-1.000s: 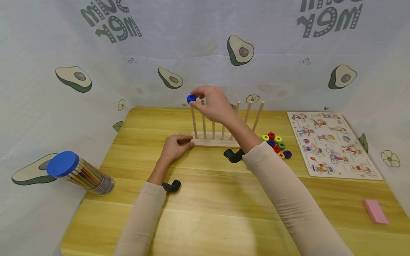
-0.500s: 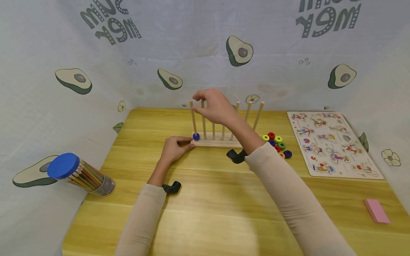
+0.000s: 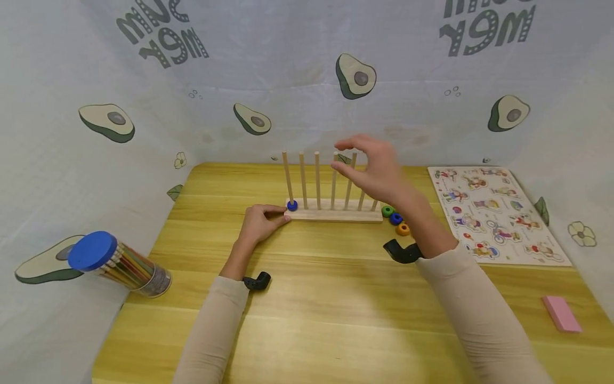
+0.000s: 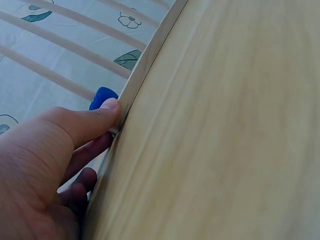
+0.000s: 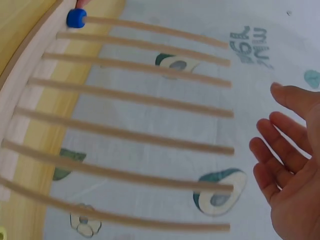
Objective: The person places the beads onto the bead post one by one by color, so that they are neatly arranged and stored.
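Note:
A wooden peg rack (image 3: 336, 215), a long base with several upright pegs, stands across the back of the table. One blue bead (image 3: 292, 206) sits at the foot of its leftmost peg. My left hand (image 3: 260, 224) pinches the left end of the base; in the left wrist view the thumb (image 4: 97, 122) lies right beside the blue bead. High over the right half of the rack is my right hand (image 3: 381, 166), thumb and fingers apart and nothing between them. In the right wrist view its palm (image 5: 297, 170) faces the peg tops.
Loose beads, among them an orange bead (image 3: 403, 229), lie off the rack's right end, partly behind the right forearm. A picture puzzle board (image 3: 499, 213) is at the right, with a pink block (image 3: 562, 314) nearer. A blue-lidded pencil tub (image 3: 120, 261) stands at the left edge.
The blue bead has left the right hand's fingers and dropped down the leftmost peg to the base. The right hand has then moved right, fingers apart. My left hand has stayed at the base.

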`<control>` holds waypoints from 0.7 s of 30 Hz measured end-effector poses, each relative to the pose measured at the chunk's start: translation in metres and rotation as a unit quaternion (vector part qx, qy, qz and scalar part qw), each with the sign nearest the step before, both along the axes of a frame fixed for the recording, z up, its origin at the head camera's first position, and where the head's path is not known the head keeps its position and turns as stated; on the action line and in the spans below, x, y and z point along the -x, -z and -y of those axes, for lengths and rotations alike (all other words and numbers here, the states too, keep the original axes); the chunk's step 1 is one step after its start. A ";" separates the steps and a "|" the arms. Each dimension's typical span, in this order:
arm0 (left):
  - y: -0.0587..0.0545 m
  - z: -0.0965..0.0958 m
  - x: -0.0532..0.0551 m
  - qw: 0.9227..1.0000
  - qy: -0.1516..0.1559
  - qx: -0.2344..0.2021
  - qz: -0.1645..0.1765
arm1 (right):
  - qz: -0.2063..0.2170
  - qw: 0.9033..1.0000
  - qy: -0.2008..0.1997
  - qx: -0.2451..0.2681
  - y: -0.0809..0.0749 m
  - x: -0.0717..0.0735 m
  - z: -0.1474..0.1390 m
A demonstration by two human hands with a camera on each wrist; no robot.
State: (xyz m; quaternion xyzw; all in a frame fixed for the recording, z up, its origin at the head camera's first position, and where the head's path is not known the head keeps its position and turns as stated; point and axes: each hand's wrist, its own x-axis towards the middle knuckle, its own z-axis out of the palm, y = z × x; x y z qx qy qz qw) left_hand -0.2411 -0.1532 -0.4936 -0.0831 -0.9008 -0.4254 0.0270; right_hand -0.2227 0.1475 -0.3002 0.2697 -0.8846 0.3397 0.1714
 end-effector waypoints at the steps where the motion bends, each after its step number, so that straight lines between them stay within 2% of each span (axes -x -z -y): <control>1: 0.000 0.000 0.000 1.000 0.000 -0.002 0.000 | -0.007 1.000 0.004 0.005 0.001 -0.002 -0.006; 6: -0.001 -0.002 0.000 1.000 -0.005 -0.009 -0.001 | -0.020 0.998 0.043 0.040 0.007 -0.018 -0.038; 11: -0.001 -0.003 0.000 1.000 -0.005 -0.011 -0.006 | -0.016 0.994 0.086 0.060 0.023 -0.027 -0.070; 14: -0.001 -0.003 0.001 1.000 -0.003 -0.009 -0.009 | 0.031 0.991 0.112 0.064 0.035 -0.031 -0.086; 17: 0.000 -0.003 0.001 1.000 -0.003 -0.009 -0.009 | 0.101 0.983 0.138 0.059 0.048 -0.034 -0.101; 21: 0.000 -0.004 0.002 1.000 -0.007 -0.008 -0.008 | 0.161 0.975 0.149 0.032 0.068 -0.036 -0.119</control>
